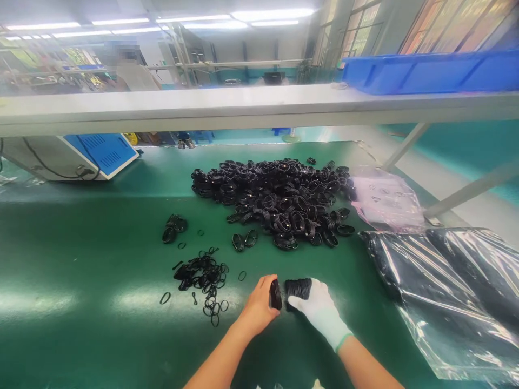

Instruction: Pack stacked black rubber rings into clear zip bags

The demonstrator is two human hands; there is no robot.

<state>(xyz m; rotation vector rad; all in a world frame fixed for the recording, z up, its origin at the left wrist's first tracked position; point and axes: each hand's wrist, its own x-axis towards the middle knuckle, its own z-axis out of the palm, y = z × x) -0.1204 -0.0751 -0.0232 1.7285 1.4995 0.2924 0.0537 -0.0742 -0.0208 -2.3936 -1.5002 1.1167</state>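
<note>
Across the green bench (121,243): black coils (275,197) heaped, most apparently ungathered.
Left hand (258,303): dark bundle (275,296) pinched, grip closed.
Gloved right hand (321,307): one gathered coil stack (297,288) clasped, beside the bundle.
Black bands (203,273): left scattered.

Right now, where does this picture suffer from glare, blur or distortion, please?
In the head view, glare marks the green table and plastic wrapping; in the head view, the background person looks blurred; in the head view, the blue bin looks stretched sideways; in the head view, the left hand and gloved right hand look fairly clear.
</note>
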